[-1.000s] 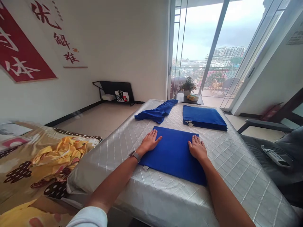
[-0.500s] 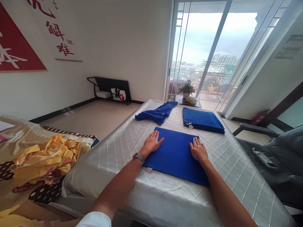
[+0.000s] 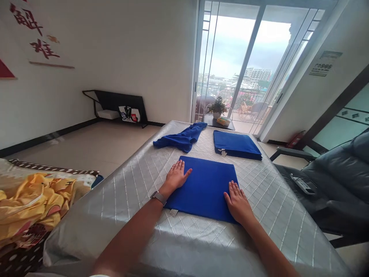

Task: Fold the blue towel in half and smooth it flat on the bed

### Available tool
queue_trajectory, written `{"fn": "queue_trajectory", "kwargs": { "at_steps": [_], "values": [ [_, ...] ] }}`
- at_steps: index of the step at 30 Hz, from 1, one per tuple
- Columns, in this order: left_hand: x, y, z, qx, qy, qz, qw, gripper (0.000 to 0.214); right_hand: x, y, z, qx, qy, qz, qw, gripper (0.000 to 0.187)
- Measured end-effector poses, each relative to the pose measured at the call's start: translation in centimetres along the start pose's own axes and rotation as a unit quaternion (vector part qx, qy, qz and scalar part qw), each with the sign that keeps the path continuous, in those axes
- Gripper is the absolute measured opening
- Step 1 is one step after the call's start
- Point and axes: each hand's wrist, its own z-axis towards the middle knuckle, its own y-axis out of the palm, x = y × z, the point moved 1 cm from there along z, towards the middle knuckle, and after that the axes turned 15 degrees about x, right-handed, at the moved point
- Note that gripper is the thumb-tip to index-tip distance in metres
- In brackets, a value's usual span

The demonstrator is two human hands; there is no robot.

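Observation:
A folded blue towel [image 3: 206, 184] lies flat on the silver quilted mattress [image 3: 121, 200] in front of me. My left hand [image 3: 175, 177] rests flat on the towel's left edge, fingers stretched out, a watch on the wrist. My right hand [image 3: 238, 204] lies flat on the towel's near right corner, fingers extended. Farther back sit a neat stack of folded blue towels [image 3: 236, 144] on the right and a crumpled blue towel [image 3: 181, 137] on the left.
A bed with yellow patterned bedding [image 3: 31, 200] stands at the left. A dark massage chair [image 3: 337, 181] with a remote sits at the right. Beyond the mattress are a small table with a potted plant [image 3: 217, 107], glass balcony doors and a low black shelf [image 3: 118, 105].
My right hand has slid back toward me along the towel to its near right corner. The left hand stays on the left edge. The view has turned to the right.

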Motion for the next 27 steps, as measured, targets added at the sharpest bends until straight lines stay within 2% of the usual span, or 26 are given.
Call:
{"fn": "queue_trajectory", "kwargs": {
  "at_steps": [4,6,8,11,13,15,16,18,20,23,27],
  "values": [
    [1.1,-2.4,-0.6,0.042,0.016,0.018,0.999,0.084,-0.3,-0.3,0.0,-0.005,0.010,0.005,1.000,0.066],
    [3.2,-3.6,-1.3,0.069,0.062,0.004,0.996,0.083,-0.4,-0.3,0.2,-0.004,0.010,0.012,1.000,0.066],
    [6.4,-4.3,-2.5,0.060,0.129,-0.035,0.989,0.080,-0.4,-0.3,0.2,0.001,0.008,0.018,1.000,0.066],
    [12.3,-3.9,-4.7,-0.011,0.229,-0.103,0.968,0.077,-0.3,-0.2,-0.1,0.013,-0.002,0.014,1.000,0.065],
    [15.8,-3.1,-5.7,-0.037,0.269,-0.135,0.953,0.077,-0.2,-0.2,-0.3,0.018,-0.017,0.007,1.000,0.063],
    [17.8,-2.3,-6.1,-0.052,0.280,-0.153,0.946,0.076,0.0,-0.2,-0.4,0.020,-0.031,0.006,0.999,0.061],
    [18.2,-2.0,-6.1,-0.059,0.278,-0.157,0.946,0.075,0.1,-0.3,-0.5,0.021,-0.036,0.007,0.999,0.061],
    [17.4,-1.9,-5.9,-0.073,0.264,-0.153,0.950,0.076,0.1,-0.4,-0.5,0.021,-0.034,0.010,0.999,0.061],
    [15.0,-2.3,-5.8,-0.078,0.243,-0.137,0.957,0.077,0.0,-0.5,-0.4,0.018,-0.028,0.012,0.999,0.062],
    [9.7,-3.5,-6.5,-0.085,0.190,-0.097,0.973,0.077,-0.2,-0.7,-0.3,0.010,-0.020,0.008,1.000,0.063],
    [2.6,-5.2,-8.9,-0.069,0.102,-0.030,0.992,0.075,-0.3,-0.8,-0.3,0.002,-0.014,0.005,1.000,0.064]
  ]
}}
